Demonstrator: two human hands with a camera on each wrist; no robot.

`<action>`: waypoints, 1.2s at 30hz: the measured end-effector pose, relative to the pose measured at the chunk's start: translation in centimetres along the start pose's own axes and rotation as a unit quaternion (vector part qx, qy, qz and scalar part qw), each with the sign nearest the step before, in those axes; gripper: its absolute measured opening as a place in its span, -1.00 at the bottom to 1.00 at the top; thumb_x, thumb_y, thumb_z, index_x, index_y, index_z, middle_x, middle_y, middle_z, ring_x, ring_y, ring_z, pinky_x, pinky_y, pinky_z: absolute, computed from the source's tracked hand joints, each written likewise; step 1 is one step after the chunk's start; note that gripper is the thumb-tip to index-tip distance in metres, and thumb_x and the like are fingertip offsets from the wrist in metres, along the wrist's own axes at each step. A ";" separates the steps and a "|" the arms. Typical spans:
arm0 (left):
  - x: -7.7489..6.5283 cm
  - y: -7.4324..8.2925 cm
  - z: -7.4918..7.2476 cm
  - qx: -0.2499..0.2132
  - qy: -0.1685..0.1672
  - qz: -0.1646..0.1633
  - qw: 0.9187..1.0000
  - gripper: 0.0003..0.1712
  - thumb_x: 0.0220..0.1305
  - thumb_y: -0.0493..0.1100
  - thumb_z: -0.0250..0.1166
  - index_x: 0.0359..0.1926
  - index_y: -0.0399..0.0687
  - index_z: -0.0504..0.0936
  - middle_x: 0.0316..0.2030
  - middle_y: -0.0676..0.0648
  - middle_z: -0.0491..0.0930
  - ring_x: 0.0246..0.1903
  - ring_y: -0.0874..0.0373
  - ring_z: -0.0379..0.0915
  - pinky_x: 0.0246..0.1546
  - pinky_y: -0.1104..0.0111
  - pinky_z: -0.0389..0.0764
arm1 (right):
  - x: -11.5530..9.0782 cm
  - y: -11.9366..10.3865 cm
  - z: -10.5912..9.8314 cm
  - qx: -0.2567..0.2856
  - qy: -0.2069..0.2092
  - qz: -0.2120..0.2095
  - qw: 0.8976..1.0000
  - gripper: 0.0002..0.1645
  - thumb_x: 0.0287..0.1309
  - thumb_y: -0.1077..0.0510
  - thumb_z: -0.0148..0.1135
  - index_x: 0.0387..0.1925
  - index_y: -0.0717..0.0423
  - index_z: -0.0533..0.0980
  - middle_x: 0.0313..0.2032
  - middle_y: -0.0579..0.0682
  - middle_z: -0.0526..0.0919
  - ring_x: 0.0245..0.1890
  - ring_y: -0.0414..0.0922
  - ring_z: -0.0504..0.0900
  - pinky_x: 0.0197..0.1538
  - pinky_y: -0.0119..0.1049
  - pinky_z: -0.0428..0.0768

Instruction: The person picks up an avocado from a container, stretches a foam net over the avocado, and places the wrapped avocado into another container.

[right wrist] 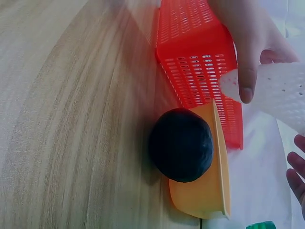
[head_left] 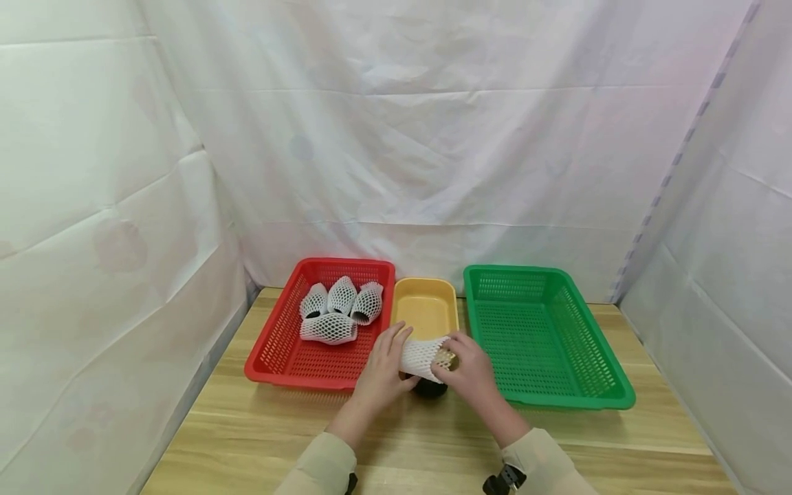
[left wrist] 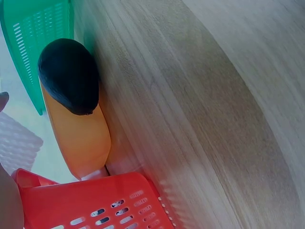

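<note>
In the head view a white foam net sleeve (head_left: 419, 357) is stretched sideways between both hands. My left hand (head_left: 379, 371) grips its left end, with the thumb (right wrist: 247, 85) showing along the net in the right wrist view. At the other end my right hand (head_left: 473, 371) pinches the net's open edge between thumb and fingers. Below the sleeve a dark-skinned avocado (head_left: 430, 389) sits on the wooden table, partly covered by the net and hands from above. Its smooth, tapered body (left wrist: 69, 76) shows whole in the left wrist view, in front of the yellow tray (head_left: 425, 313).
On the left stands a red basket (head_left: 291, 379) with several dark fruits in white foam nets (head_left: 328, 328). A green basket (head_left: 526, 344) with nothing in it stands on the right. White cloth (head_left: 396, 137) hangs behind and at both sides.
</note>
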State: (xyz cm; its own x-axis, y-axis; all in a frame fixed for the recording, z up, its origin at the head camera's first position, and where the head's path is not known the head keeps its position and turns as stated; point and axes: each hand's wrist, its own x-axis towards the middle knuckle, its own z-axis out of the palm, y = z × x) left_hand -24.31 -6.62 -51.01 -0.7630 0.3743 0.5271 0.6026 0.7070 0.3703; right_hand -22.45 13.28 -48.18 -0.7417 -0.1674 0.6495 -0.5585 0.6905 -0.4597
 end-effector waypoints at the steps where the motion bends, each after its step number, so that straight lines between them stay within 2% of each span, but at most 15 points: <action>1: 0.0 -0.1 0.0 -0.002 0.005 0.005 1.000 0.11 -0.21 -0.13 0.64 0.37 -0.03 0.22 0.34 -0.14 0.21 0.31 -0.07 0.14 0.26 0.06 0.32 | -0.1 0.0 0.0 0.000 -0.004 0.001 1.000 -0.65 -0.30 0.16 0.52 -0.37 0.18 0.62 -0.21 0.04 0.63 -0.21 0.01 0.60 -0.21 -0.05 0.62; 6: 0.0 -0.4 0.0 -0.013 0.025 0.026 0.999 0.09 -0.30 -0.30 0.63 0.33 -0.12 0.29 0.23 -0.17 0.32 0.22 -0.11 0.23 0.23 0.06 0.35 | -0.3 -0.1 0.0 0.002 -0.010 -0.003 1.000 -0.64 -0.26 0.11 0.51 -0.36 0.18 0.61 -0.19 0.05 0.63 -0.18 0.03 0.60 -0.19 -0.04 0.62; 11: 0.1 -0.4 0.1 -0.007 0.020 0.016 1.000 0.02 -0.22 -0.29 0.60 0.32 -0.08 0.30 0.08 -0.13 0.48 0.05 -0.03 0.37 0.09 0.13 0.47 | -0.5 0.0 -0.1 0.011 -0.011 -0.004 1.000 -0.65 -0.23 0.10 0.52 -0.35 0.16 0.61 -0.18 0.05 0.63 -0.16 0.03 0.60 -0.17 -0.04 0.61; 14: 0.1 -0.4 0.1 -0.001 0.012 0.010 1.000 -0.05 -0.17 -0.26 0.57 0.30 -0.06 0.34 -0.01 -0.11 0.57 -0.08 0.02 0.44 -0.04 0.17 0.53 | -0.5 0.2 -0.1 0.030 0.002 -0.013 0.999 -0.70 -0.20 0.16 0.50 -0.35 0.14 0.61 -0.19 0.02 0.62 -0.18 0.00 0.60 -0.23 -0.08 0.62; 17: 0.2 -0.4 0.1 0.001 -0.002 -0.002 1.000 -0.15 -0.14 -0.24 0.56 0.25 -0.06 0.42 -0.03 -0.09 0.61 -0.13 0.04 0.47 -0.08 0.19 0.55 | -0.6 0.4 -0.3 0.060 0.021 -0.013 0.998 -0.75 -0.11 0.22 0.47 -0.31 0.11 0.61 -0.19 -0.03 0.61 -0.23 -0.04 0.59 -0.31 -0.19 0.61; 21: 0.4 -0.4 0.0 -0.009 -0.029 -0.025 0.999 -0.35 -0.10 -0.22 0.53 0.10 -0.03 0.55 -0.09 -0.01 0.63 -0.14 0.08 0.50 -0.06 0.20 0.55 | -0.6 0.4 -0.5 0.095 0.032 0.028 0.995 -0.81 0.07 0.27 0.37 -0.23 0.09 0.58 -0.21 -0.10 0.59 -0.30 -0.10 0.56 -0.33 -0.28 0.56; 25: 0.4 -0.4 -0.1 -0.021 -0.036 -0.029 0.999 -0.51 -0.06 -0.22 0.50 -0.02 -0.03 0.60 -0.16 0.01 0.65 -0.18 0.08 0.56 -0.08 0.19 0.57 | -0.8 0.3 -0.7 0.122 0.029 0.120 0.985 -0.85 0.23 0.30 0.20 -0.17 0.09 0.55 -0.26 -0.08 0.58 -0.34 -0.13 0.52 -0.31 -0.27 0.54; 29: 0.3 -0.4 -0.2 -0.028 -0.026 -0.037 0.999 -0.52 -0.05 -0.22 0.49 -0.03 -0.07 0.58 -0.21 -0.03 0.66 -0.22 0.05 0.59 -0.13 0.16 0.60 | -0.9 0.4 -0.6 0.119 0.011 0.191 0.974 -0.77 0.29 0.32 0.07 -0.06 0.09 0.52 -0.20 -0.02 0.61 -0.32 -0.16 0.51 -0.28 -0.29 0.53; 32: 0.2 -0.4 -0.2 -0.039 -0.021 -0.047 0.998 -0.48 -0.06 -0.22 0.49 -0.02 -0.10 0.55 -0.20 -0.04 0.65 -0.21 0.03 0.57 -0.13 0.13 0.59 | -0.9 0.4 -0.3 0.097 -0.013 0.191 0.977 -0.73 0.23 0.37 0.07 -0.07 0.13 0.54 -0.19 0.01 0.63 -0.32 -0.15 0.53 -0.30 -0.28 0.55; 36: 0.2 -0.4 -0.2 -0.064 -0.024 -0.061 0.996 -0.43 -0.06 -0.22 0.49 0.03 -0.11 0.52 -0.12 -0.04 0.60 -0.13 0.05 0.54 -0.02 0.14 0.56 | -1.3 0.5 0.4 0.040 -0.056 0.161 0.984 -0.76 0.05 0.40 0.22 -0.21 0.15 0.57 -0.26 -0.02 0.61 -0.32 -0.11 0.57 -0.29 -0.23 0.58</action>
State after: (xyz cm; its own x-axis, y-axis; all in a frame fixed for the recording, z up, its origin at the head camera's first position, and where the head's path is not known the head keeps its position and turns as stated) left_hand -24.67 -6.98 -50.87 -0.8412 0.3202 0.4358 0.5267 0.6679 0.5259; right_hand -21.90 13.58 -49.46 -0.9193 -0.0287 0.3926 -0.3112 0.6638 -0.6801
